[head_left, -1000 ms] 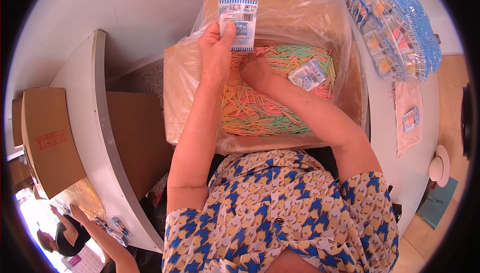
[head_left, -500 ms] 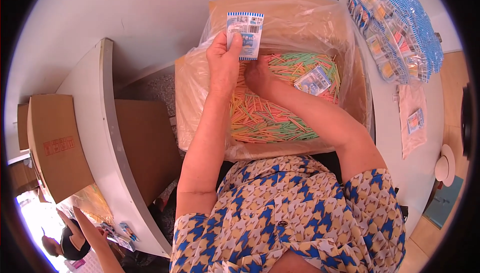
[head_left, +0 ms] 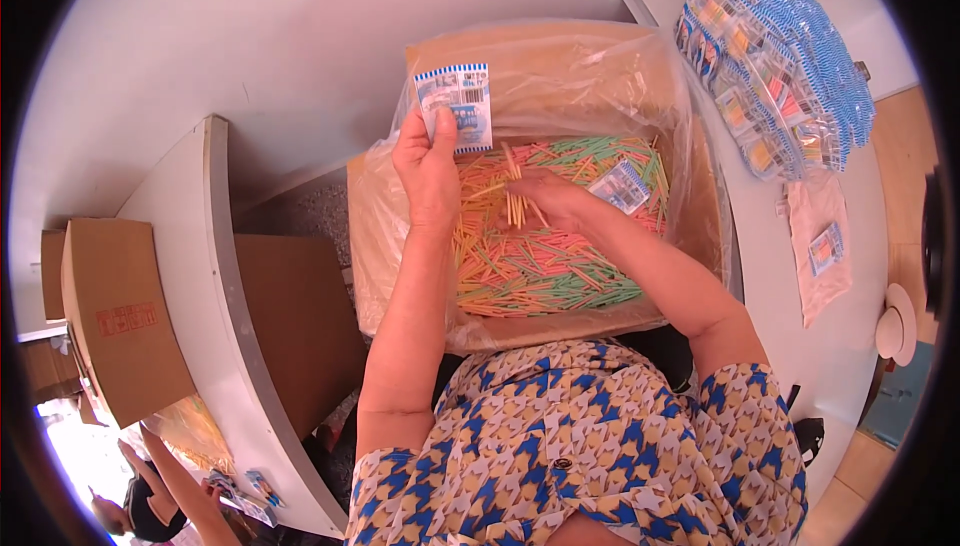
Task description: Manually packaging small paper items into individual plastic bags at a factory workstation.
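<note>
My left hand (head_left: 430, 168) holds up a small blue-and-white printed packet (head_left: 472, 118), its thumb across the face, over the far left part of a cardboard box (head_left: 540, 51) lined with clear plastic. Inside the box lies a heap of thin pastel sticks (head_left: 530, 266) in pink, orange, yellow and green. Just above the heap, my right hand (head_left: 555, 198) has its fingers closed around several thin sticks (head_left: 515, 208), mostly yellow and orange. Another packet (head_left: 621, 186) rests on the heap beside my right wrist.
Clear packets with blue striped edges (head_left: 780, 66) are piled on the white table at the right. Nearby, a pink cloth (head_left: 818, 286) bears a single packet (head_left: 826, 248). Left stand a white partition (head_left: 222, 276) and a brown carton (head_left: 130, 326). Another person's arm (head_left: 185, 476) shows lower left.
My right hand has come up out of the heap with sticks in its fingers. The packet in my left hand sits lower and further left in the view, which has shifted slightly.
</note>
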Action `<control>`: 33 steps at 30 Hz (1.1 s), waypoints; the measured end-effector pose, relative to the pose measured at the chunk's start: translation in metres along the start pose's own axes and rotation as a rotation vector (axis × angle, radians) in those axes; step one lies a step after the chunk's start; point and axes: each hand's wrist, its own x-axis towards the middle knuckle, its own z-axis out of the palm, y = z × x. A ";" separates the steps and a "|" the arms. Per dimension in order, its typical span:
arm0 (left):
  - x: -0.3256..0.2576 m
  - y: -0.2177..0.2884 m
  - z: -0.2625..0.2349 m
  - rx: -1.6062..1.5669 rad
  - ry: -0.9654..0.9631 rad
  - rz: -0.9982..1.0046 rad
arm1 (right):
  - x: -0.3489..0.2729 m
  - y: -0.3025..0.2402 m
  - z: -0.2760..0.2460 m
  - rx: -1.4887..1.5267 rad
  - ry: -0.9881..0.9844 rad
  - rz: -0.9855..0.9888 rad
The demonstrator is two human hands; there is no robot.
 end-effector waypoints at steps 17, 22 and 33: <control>-0.008 -0.018 0.004 0.425 0.032 -0.054 | 0.036 0.001 -0.044 -0.019 0.175 -0.058; -0.016 -0.052 0.007 0.171 -0.041 0.121 | 0.025 0.039 -0.001 -0.776 -0.060 -0.463; -0.040 0.036 0.023 -0.103 -0.125 0.149 | 0.092 0.013 -0.087 0.281 -0.340 -0.311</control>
